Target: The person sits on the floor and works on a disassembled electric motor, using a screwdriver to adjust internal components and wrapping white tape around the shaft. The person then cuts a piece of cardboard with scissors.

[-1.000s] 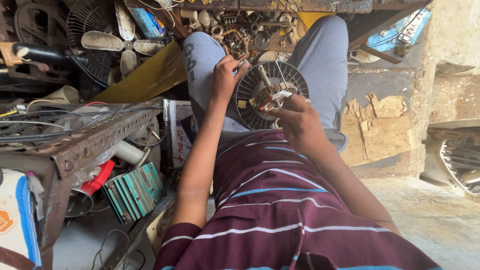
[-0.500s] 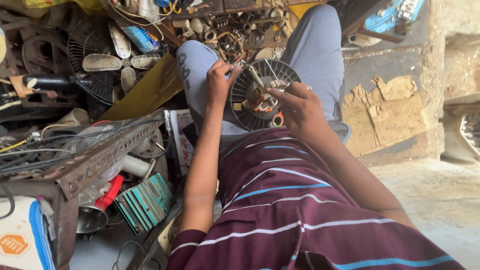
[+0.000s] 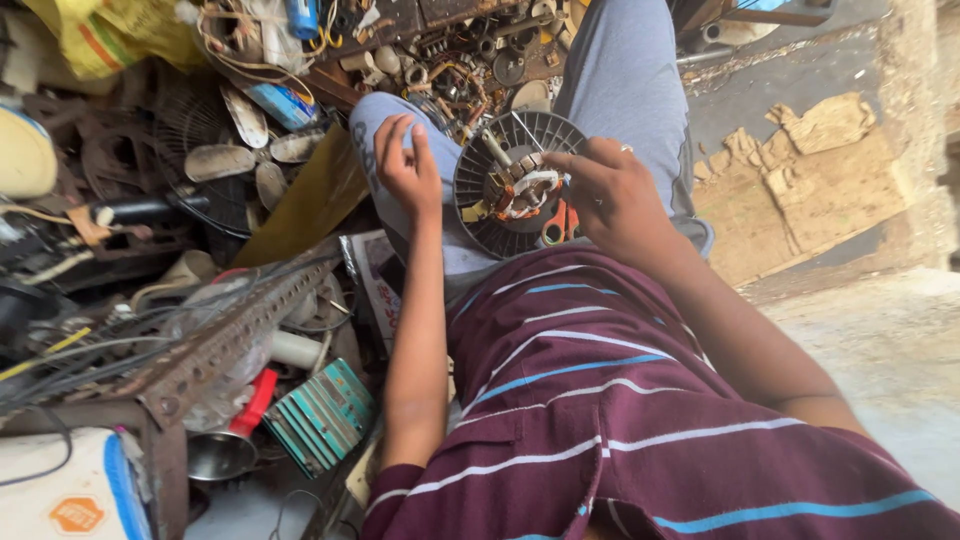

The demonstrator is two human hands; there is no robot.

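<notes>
**Fan motor on the lap, both hands at work**

A round, ribbed fan motor housing point(image 3: 520, 185) rests on the person's lap, against the grey trousers, its open face showing copper windings and an orange part at the centre. The right hand point(image 3: 610, 195) lies on the housing's right edge with fingers curled inward onto the windings, pinching something small (what exactly is too small to tell). The left hand point(image 3: 408, 160) sits just left of the housing, on the knee, fingers loosely bent and gripping nothing.

Beyond the hands, a heap of loose motor parts and wires point(image 3: 450, 50) lies on the floor. Left of the left hand lie grey fan blades point(image 3: 245, 150) and a rusty perforated metal bar point(image 3: 215, 345). Nearer the body, below the left forearm, stands a stack of teal ribbed pieces point(image 3: 320, 420) beside a small shiny metal cup point(image 3: 218, 455); its contents cannot be seen.
</notes>
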